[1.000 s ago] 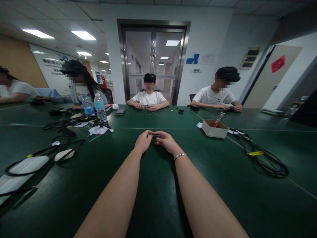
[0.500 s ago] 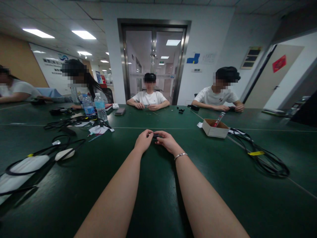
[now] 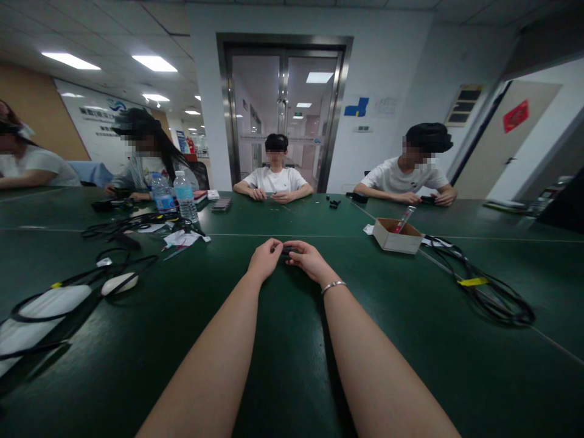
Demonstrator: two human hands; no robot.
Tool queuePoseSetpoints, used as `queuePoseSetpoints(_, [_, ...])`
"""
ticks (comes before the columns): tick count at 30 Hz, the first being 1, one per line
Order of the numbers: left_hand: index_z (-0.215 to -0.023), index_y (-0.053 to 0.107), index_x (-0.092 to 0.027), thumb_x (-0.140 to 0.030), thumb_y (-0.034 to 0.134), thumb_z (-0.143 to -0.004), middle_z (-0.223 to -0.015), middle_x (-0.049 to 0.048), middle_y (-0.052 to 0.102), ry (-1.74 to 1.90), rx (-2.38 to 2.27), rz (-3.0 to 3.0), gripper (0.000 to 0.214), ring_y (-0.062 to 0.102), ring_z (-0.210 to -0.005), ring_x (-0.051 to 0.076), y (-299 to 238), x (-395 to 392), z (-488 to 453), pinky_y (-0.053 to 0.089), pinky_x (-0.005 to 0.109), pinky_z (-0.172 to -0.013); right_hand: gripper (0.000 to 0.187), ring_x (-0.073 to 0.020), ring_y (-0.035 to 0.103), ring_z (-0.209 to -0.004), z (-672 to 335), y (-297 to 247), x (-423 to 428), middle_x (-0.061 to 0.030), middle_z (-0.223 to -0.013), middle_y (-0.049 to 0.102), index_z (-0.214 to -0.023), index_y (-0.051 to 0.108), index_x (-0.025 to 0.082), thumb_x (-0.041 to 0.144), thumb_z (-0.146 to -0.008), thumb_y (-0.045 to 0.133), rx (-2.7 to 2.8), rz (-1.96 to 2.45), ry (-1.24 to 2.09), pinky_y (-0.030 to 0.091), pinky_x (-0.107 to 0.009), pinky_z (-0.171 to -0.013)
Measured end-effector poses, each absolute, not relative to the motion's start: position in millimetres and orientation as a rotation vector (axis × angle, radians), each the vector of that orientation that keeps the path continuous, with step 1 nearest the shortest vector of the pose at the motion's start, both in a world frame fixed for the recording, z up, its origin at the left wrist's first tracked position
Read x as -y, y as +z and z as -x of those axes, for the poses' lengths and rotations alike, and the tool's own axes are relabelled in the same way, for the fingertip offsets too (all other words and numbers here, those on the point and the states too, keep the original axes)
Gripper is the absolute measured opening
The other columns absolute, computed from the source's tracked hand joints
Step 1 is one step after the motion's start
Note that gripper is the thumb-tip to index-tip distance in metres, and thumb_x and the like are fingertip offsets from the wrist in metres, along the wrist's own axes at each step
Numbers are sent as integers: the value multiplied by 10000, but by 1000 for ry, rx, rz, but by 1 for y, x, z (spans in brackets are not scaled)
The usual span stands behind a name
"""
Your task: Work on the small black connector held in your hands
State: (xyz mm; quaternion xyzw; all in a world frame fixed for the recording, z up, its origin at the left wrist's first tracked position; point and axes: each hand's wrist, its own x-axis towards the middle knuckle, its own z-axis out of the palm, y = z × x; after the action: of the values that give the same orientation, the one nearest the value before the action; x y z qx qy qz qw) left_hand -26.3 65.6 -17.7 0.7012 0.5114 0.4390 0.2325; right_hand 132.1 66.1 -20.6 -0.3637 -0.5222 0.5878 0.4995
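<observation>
Between my two hands is a small black object [image 3: 286, 250], mostly covered by fingers, so its kind does not show. My left hand [image 3: 265, 260] pinches its left end with thumb and fingertips. My right hand [image 3: 308, 261], with a silver bracelet at the wrist, grips the right end, fingers curled over the top and thumb below. Both forearms stretch forward over the dark green table [image 3: 292, 340], and the hands are close together near its middle.
To the right stands an open cardboard box [image 3: 398, 242] with a red-and-clear tube in it, beside coiled black cable [image 3: 495, 289]. On the left are water bottles [image 3: 185, 198], tangled cables [image 3: 123, 226] and a white mouse [image 3: 119, 284]. Several people sit around the table.
My hands keep the same hold and place. The person at the right has leaned slightly rightward, the long-haired person at the left has shifted, and another head shows at the far left.
</observation>
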Motion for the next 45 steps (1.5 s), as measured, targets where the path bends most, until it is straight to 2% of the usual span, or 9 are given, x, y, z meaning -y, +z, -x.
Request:
queuePoseSetpoints(5, [-907, 626, -215, -450, 409, -886, -679, -2, 608, 1145, -1426, -1890, 320, 549, -627, 140, -15, -63, 27, 385, 244, -597, 306, -93, 613, -665, -131, -19, -65, -38, -947, 650, -938, 664, 169, -43, -743, 561, 1277, 858, 1424, 549, -192, -622])
queuePoseSetpoints(12, [-969, 603, -221, -350, 388, -883, -622, -27, 566, 1160, -1350, -1797, 264, 516, -565, 118, -22, -71, 27, 367, 226, -551, 300, -102, 620, -704, -131, -19, -63, -38, -966, 652, -940, 661, 171, -30, -739, 565, 1268, 829, 1422, 548, -196, -635])
queuePoseSetpoints(17, [-944, 603, -217, -453, 340, -905, -552, -34, 534, 1127, -1402, -1834, 355, 506, -519, 124, -22, -70, 28, 345, 234, -519, 296, -96, 613, -691, -133, -23, -66, -38, -991, 641, -948, 659, 178, -14, -737, 582, 1264, 838, 1411, 549, -188, -611])
queuePoseSetpoints(20, [-950, 600, -218, -470, 325, -910, -574, -28, 557, 1098, -1434, -1829, 375, 527, -533, 126, -19, -68, 27, 361, 235, -534, 297, -97, 611, -676, -133, -24, -68, -37, -975, 640, -954, 655, 178, -13, -735, 589, 1257, 847, 1410, 552, -194, -605])
queuePoseSetpoints(23, [-962, 595, -222, -458, 346, -909, -685, -12, 605, 1110, -1441, -1805, 347, 551, -551, 120, -16, -66, 26, 389, 236, -552, 295, -96, 608, -665, -133, -24, -69, -38, -965, 633, -948, 657, 177, -18, -736, 591, 1250, 859, 1408, 555, -206, -612])
queuePoseSetpoints(30, [-994, 592, -210, -368, 476, -867, -900, 27, 634, 1230, -1346, -1770, 233, 577, -664, 120, -22, -71, 27, 442, 238, -632, 309, -91, 605, -642, -133, -22, -68, -35, -930, 616, -953, 659, 176, -39, -751, 565, 1226, 857, 1424, 551, -204, -612])
queuePoseSetpoints(36, [-924, 622, -203, -334, 543, -827, -843, 24, 640, 1291, -1315, -1803, 181, 588, -751, 136, -28, -77, 27, 454, 243, -686, 304, -85, 606, -639, -134, -22, -68, -37, -936, 607, -970, 653, 170, -30, -759, 565, 1222, 864, 1433, 556, -193, -612])
queuePoseSetpoints(45, [-846, 655, -154, -352, 605, -773, -782, 52, 668, 1270, -1251, -1674, 217, 608, -714, 155, -24, -77, 27, 463, 257, -675, 313, -92, 610, -635, -134, -22, -67, -31, -933, 603, -954, 657, 175, -36, -743, 564, 1198, 852, 1419, 569, -213, -628])
